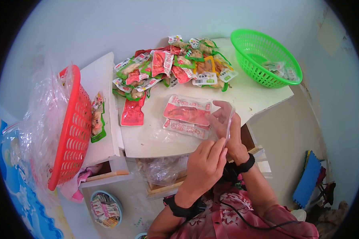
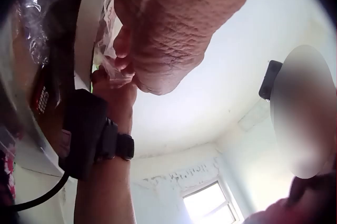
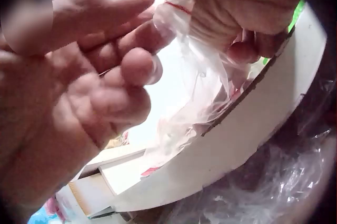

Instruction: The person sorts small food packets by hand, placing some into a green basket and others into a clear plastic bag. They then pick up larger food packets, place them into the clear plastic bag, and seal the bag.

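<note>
In the head view my left hand (image 1: 203,165) pinches the lower end of a clear plastic zip bag (image 1: 230,121), seen nearly edge-on. My right hand (image 1: 232,131) is around its upper part, fingers bent on the left side of the plastic. The right wrist view shows the bag (image 3: 195,84) with a red line along its top, my left hand (image 3: 89,71) at its corner and my right hand (image 3: 242,11) above. Left of my hands, red-and-white food packs (image 1: 185,113) lie flat on the table in clear plastic.
A pile of sealed food packs (image 1: 159,65) covers the back of the white table (image 1: 147,139). A green basket (image 1: 263,57) holding small packs stands at the back right. At left a red basket (image 1: 70,135) is tilted beside clear plastic bags (image 1: 36,115). An open drawer (image 1: 163,169) holds plastic.
</note>
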Available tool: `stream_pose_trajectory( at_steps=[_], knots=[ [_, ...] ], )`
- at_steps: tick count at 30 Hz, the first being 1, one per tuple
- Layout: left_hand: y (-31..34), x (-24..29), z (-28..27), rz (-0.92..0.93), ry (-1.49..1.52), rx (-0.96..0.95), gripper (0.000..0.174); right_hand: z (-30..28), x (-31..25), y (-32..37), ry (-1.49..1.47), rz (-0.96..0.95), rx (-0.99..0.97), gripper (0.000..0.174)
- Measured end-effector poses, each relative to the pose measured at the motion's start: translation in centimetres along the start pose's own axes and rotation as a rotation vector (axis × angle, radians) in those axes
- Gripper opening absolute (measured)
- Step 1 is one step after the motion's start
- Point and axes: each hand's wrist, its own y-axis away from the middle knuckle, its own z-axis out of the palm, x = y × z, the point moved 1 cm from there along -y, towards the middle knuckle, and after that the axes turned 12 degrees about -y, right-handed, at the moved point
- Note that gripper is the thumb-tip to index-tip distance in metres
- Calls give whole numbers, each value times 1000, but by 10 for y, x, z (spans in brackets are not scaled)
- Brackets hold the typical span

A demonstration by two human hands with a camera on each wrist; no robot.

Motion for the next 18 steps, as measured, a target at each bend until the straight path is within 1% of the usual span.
stream_pose_trajectory(
  at_steps=[2, 5, 8, 11, 14, 16, 18],
  knots=[
    [10, -3, -5, 0, 37, -51, 30, 0, -2, -2, 61, 0, -1, 39],
    [18, -16, -18, 15, -94, -3, 29, -2, -10, -3, 67, -6, -7, 36],
    [13, -38, -39, -46, -270, 88, 29, -1, -14, 0, 55, -30, -19, 33],
    [-7, -50, -58, -59, -516, 81, 37, -2, -17, -1, 27, -39, 0, 30],
    [-22, -54, -58, -13, -623, -101, 49, -1, -16, -2, 3, -57, 39, 25],
    [-19, -61, -47, -1, -618, -194, 55, 0, -15, -2, -48, -44, 80, 21],
    [-15, -63, -39, -10, -601, -258, 59, 1, -6, -1, 58, -84, 45, 18]
  ],
)
